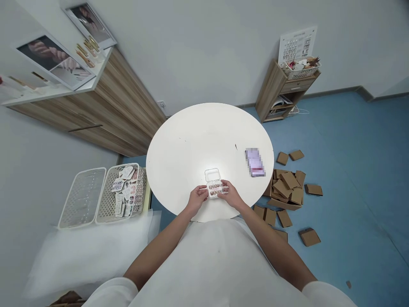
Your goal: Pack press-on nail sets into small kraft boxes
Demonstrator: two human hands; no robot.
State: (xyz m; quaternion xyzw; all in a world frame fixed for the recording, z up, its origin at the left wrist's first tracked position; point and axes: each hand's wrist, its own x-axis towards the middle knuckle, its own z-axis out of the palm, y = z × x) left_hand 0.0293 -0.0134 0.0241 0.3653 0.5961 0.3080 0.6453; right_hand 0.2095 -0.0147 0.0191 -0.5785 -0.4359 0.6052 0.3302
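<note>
White shirt front (220,260) is closest to us, at the near edge of the round table (204,132). Just inside that edge sits a small clear case (213,182), our left hand (197,198) pinching its left side, our right hand (231,196) gripping its right. Progress, our call: lid (212,175) open, nail-like pieces (214,186) set in two rows, lid not shut. Case looks shallow, see-through; pieces pinkish-brown, finer detail too small. Left of the table we log a filled basket (107,200); right, cardboard boxes (289,181).
</note>
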